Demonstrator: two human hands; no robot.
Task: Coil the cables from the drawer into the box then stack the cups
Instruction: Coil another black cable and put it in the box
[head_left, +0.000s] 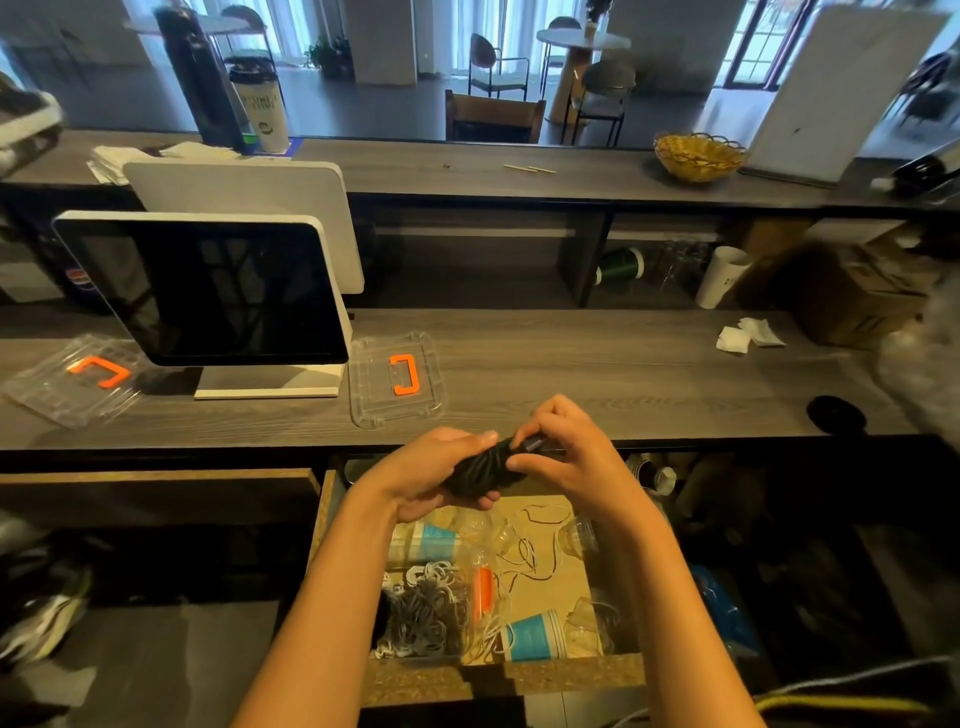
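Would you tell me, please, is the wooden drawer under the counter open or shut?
Open: the wooden drawer is pulled out, showing loose cables and blue paper cups inside.

Grey wood-grain counter (597, 358), beyond it a round table (575, 39), chairs (496, 65), daylit windows (753, 36).

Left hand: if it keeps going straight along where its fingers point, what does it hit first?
The left hand grips the coiled black cable, fingers pointing right; straight on, it would probably meet the right hand holding the coil's other end.
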